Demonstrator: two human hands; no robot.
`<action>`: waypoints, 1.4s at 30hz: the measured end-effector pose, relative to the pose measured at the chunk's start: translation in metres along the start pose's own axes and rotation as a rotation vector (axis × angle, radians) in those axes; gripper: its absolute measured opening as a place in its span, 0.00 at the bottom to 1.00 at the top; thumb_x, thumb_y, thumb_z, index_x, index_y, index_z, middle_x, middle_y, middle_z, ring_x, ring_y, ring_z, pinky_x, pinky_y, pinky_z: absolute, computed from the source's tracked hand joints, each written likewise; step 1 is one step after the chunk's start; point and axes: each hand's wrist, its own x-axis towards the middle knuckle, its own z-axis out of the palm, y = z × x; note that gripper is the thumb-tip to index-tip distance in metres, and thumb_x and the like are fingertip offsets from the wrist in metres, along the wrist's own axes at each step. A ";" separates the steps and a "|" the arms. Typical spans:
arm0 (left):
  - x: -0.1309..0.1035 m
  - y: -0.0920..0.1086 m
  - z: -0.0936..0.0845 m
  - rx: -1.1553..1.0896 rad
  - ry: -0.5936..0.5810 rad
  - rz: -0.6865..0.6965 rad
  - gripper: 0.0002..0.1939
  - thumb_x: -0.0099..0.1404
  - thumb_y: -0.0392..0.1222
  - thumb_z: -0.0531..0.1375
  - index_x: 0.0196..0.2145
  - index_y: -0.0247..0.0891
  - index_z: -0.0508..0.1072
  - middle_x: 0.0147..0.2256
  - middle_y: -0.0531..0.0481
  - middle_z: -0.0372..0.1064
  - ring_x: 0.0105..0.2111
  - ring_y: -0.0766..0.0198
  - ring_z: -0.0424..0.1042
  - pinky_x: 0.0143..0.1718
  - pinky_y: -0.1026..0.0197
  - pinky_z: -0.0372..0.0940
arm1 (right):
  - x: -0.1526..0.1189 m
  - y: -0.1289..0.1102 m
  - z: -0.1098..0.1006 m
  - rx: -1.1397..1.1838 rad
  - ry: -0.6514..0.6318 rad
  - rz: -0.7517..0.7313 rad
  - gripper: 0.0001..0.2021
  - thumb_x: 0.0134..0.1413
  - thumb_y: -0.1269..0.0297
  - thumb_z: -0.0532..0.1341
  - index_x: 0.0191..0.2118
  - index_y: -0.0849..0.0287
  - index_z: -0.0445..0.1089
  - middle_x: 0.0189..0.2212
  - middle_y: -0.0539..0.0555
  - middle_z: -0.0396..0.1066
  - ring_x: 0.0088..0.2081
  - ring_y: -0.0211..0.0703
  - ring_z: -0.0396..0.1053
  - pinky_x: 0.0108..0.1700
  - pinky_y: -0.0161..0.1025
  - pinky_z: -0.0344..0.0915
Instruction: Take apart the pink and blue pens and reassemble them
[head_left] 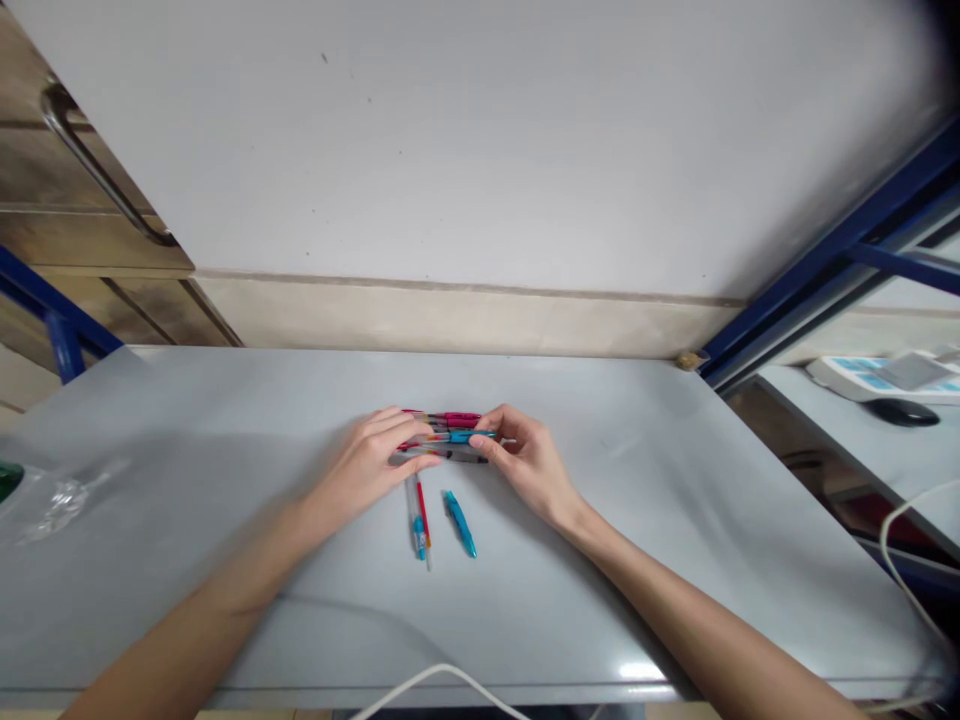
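My left hand (377, 450) curls around the left ends of a small bunch of pens, thumb and fingers on either side of them. A blue pen (459, 437) spans the gap between my hands. Its right end is pinched between the thumb and fingers of my right hand (525, 455). Behind it lies a pink pen (461, 418), and in front a black-tipped clear pen (465, 456). Closer to me on the table are a blue-ended clear barrel (417, 530), a thin red refill (424, 515) and a blue pen part (460, 524).
The grey table (600, 580) meets a pale wall. At the left edge lies a crumpled clear plastic bag (64, 500). Blue metal posts (825, 240) flank the table. On the right, a black mouse (900, 411) sits on another surface. A white cable (442, 672) loops at the front edge.
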 end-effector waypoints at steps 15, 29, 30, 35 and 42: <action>0.001 0.011 0.001 -0.077 0.050 -0.041 0.04 0.73 0.39 0.60 0.40 0.39 0.74 0.36 0.49 0.74 0.37 0.63 0.74 0.41 0.59 0.68 | -0.006 -0.006 0.001 -0.107 -0.042 0.140 0.26 0.67 0.44 0.56 0.24 0.59 0.65 0.19 0.45 0.52 0.24 0.35 0.47 0.27 0.37 0.47; 0.003 0.011 0.003 -0.074 0.079 -0.001 0.05 0.73 0.40 0.60 0.38 0.40 0.76 0.34 0.48 0.76 0.38 0.61 0.72 0.40 0.58 0.67 | -0.002 -0.004 -0.003 -0.145 -0.011 0.073 0.22 0.65 0.45 0.59 0.27 0.58 0.64 0.22 0.46 0.56 0.26 0.37 0.51 0.29 0.37 0.49; 0.004 0.010 0.003 -0.074 0.082 0.005 0.05 0.73 0.40 0.60 0.37 0.40 0.76 0.34 0.49 0.75 0.37 0.61 0.72 0.39 0.58 0.67 | -0.002 -0.005 -0.003 -0.151 -0.025 0.071 0.23 0.66 0.44 0.58 0.26 0.57 0.62 0.22 0.46 0.54 0.26 0.36 0.49 0.28 0.37 0.48; 0.005 0.001 -0.003 -0.037 0.055 0.027 0.06 0.72 0.40 0.61 0.37 0.40 0.75 0.34 0.48 0.76 0.37 0.61 0.71 0.40 0.58 0.66 | -0.006 -0.006 0.000 -0.243 -0.126 0.062 0.24 0.69 0.47 0.55 0.25 0.57 0.60 0.22 0.45 0.52 0.26 0.37 0.47 0.29 0.38 0.46; 0.002 -0.012 -0.010 0.046 -0.106 0.017 0.06 0.70 0.42 0.63 0.36 0.39 0.72 0.36 0.49 0.73 0.40 0.59 0.71 0.44 0.57 0.65 | -0.008 -0.013 0.003 -0.409 -0.096 -0.156 0.11 0.69 0.59 0.58 0.42 0.55 0.77 0.39 0.54 0.74 0.33 0.41 0.65 0.36 0.39 0.59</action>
